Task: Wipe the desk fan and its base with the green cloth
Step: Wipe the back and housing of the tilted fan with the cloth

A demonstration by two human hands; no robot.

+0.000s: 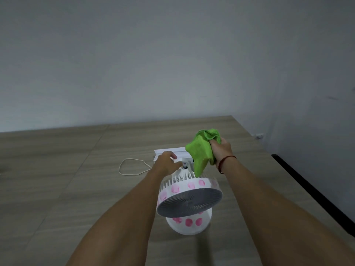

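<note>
A white desk fan (189, 196) with pink smudges on its rim stands on the wooden desk (57, 179), its grey grille tilted toward me. Its round white base (189, 226), also marked with pink spots, sits below the head. My left hand (166, 165) rests on the back of the fan head, gripping the rear housing. My right hand (221, 150) holds the bunched green cloth (201, 150) just above and behind the fan; the cloth's lower corner hangs down to the rear ribs.
A white cord (132, 167) loops on the desk left of the fan. A white flat box-like object (169, 151) lies behind the fan. The desk's right edge (307, 187) runs along a dark strip by the wall.
</note>
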